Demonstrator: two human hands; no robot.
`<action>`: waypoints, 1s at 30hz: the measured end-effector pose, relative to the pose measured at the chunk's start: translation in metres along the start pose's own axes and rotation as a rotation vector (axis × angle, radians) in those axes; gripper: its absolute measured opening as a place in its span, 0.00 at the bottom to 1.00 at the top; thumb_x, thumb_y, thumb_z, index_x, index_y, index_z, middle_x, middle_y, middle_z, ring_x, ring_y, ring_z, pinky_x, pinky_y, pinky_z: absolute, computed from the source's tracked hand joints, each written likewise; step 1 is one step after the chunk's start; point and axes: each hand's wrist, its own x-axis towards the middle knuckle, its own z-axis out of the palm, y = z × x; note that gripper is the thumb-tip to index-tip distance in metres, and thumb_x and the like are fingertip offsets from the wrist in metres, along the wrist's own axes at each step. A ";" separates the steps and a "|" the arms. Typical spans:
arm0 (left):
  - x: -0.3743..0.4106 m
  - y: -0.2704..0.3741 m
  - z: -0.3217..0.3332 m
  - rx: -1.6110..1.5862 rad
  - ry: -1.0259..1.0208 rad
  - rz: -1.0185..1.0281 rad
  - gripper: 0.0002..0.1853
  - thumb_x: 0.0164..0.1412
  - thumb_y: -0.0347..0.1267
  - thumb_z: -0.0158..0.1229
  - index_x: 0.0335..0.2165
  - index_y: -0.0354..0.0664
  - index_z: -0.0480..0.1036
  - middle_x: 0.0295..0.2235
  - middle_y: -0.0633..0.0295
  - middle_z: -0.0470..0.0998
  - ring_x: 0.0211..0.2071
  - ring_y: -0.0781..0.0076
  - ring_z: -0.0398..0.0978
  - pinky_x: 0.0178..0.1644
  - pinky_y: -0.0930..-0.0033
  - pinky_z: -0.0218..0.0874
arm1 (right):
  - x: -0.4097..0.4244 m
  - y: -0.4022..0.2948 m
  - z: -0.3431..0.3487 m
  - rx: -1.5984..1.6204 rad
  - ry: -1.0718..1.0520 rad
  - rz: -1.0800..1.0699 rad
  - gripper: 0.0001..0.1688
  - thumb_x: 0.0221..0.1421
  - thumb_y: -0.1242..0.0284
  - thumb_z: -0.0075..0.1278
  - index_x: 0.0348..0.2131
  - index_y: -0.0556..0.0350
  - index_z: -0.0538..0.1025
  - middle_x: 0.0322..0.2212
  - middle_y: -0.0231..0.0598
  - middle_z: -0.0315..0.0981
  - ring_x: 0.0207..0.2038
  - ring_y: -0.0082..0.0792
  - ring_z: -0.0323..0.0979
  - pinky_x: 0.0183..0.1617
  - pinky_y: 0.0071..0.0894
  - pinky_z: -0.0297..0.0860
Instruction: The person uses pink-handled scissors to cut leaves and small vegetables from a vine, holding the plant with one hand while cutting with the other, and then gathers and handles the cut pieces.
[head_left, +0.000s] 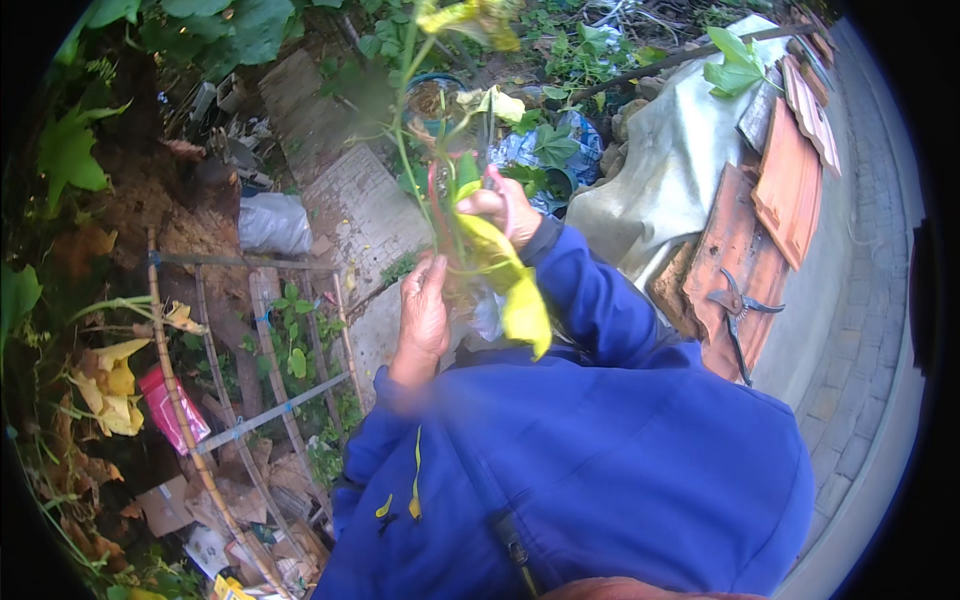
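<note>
Before my chest runs a green vine stem (405, 154) with yellowing leaves. The thumb and fingers of my left hand (425, 304) are pinched around the stem's lower part. A pair of scissors (489, 131) with pink handles is in my right hand (504, 206), its blades pointing away from me. Beneath that hand hangs a bright yellow leaf (525, 311), partly blurred. A pale, wilted leaf (504, 105) is beside the blades. Whether the blades touch any stem is not clear.
Left of me stands a bamboo lattice (274, 360), with cardboard (165, 506) beneath it. Pruning shears (739, 306) lie on clay roof tiles (739, 255) at the right, next to a pale sheet (652, 165). Ahead are a paving slab (367, 217) and a flowerpot (435, 97).
</note>
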 end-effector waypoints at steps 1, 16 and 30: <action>-0.001 0.008 -0.006 0.137 -0.043 0.056 0.16 0.69 0.40 0.49 0.36 0.37 0.74 0.33 0.61 0.76 0.35 0.75 0.73 0.37 0.72 0.66 | 0.002 -0.007 -0.010 -0.031 -0.169 0.096 0.11 0.45 0.73 0.58 0.29 0.62 0.75 0.25 0.39 0.74 0.25 0.32 0.73 0.27 0.33 0.69; 0.004 0.043 -0.039 0.870 0.460 0.667 0.20 0.43 0.21 0.67 0.39 0.42 0.76 0.37 0.60 0.74 0.35 0.68 0.73 0.40 0.69 0.66 | -0.016 0.025 0.013 0.635 -0.881 0.180 0.23 0.52 0.66 0.53 0.42 0.66 0.68 0.27 0.47 0.68 0.26 0.35 0.68 0.27 0.33 0.68; 0.008 0.022 -0.022 0.823 0.387 0.530 0.11 0.64 0.31 0.50 0.39 0.34 0.73 0.31 0.48 0.79 0.31 0.54 0.79 0.35 0.59 0.67 | -0.011 0.016 0.000 0.291 -0.661 0.277 0.25 0.55 0.57 0.50 0.38 0.64 0.73 0.29 0.48 0.74 0.27 0.36 0.72 0.29 0.34 0.69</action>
